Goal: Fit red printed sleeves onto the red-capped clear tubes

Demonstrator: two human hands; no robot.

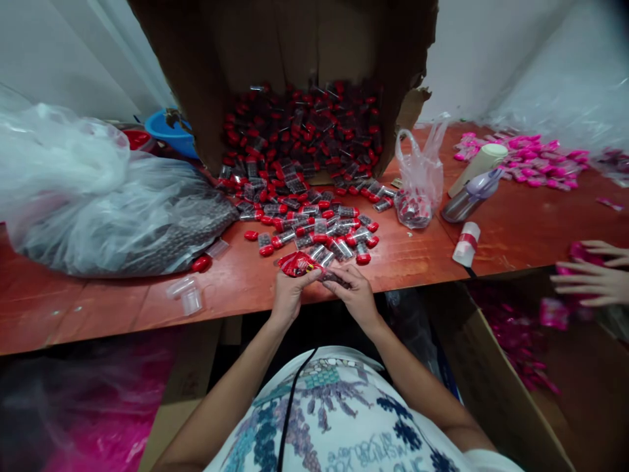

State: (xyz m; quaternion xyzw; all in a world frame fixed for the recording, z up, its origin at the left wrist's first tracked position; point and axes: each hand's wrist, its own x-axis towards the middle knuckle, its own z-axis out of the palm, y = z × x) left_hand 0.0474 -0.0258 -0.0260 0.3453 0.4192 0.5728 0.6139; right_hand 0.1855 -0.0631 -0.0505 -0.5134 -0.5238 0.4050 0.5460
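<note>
My left hand is closed on a small red packet at the table's near edge. My right hand is pinched on a small dark tube-like item beside the packet. Both hands meet just in front of a spread of small clear tubes with red caps. These tubes spill out of a tipped cardboard box at the back of the red-brown table.
A big clear plastic bag of dark pieces lies left. A small plastic bag, a flask and a white-red roll stand right. Pink items lie far right, where another person's hands work above a box of pink items.
</note>
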